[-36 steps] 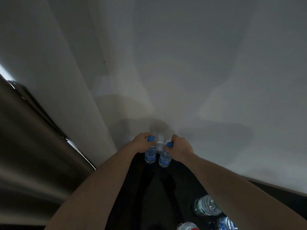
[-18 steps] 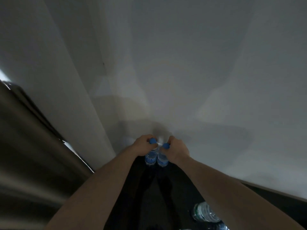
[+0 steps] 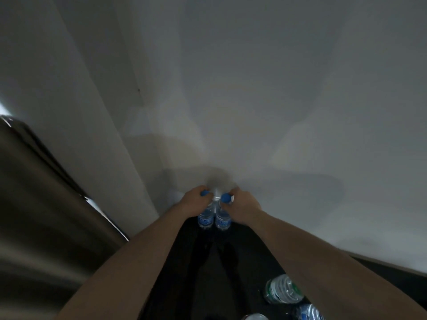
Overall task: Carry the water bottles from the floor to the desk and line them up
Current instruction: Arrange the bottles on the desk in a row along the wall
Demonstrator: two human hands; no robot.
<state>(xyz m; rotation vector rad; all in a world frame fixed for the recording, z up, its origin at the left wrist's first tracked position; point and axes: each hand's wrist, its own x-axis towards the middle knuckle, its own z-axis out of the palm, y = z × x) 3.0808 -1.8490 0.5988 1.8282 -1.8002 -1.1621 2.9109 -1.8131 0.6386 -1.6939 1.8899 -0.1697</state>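
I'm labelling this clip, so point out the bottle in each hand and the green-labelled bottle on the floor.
left-hand bottle (image 3: pixel 205 219): head view, on its blue label.
right-hand bottle (image 3: pixel 223 221): head view, on its blue label.
green-labelled bottle (image 3: pixel 283 291): head view, on its clear side.

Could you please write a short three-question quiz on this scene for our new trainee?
1. True or false: each hand holds one bottle near its blue cap.
2. How do the two held bottles stand to each other? A) far apart B) side by side, close together C) one stacked on the other
3. Fill in: more bottles lie on the dark ______ at lower right.

Key
1. True: the left hand grips the left bottle and the right hand grips the right bottle.
2. B.
3. Floor: a green-labelled bottle and a blue-labelled bottle lie there, with a third bottle partly cut off at the bottom edge.
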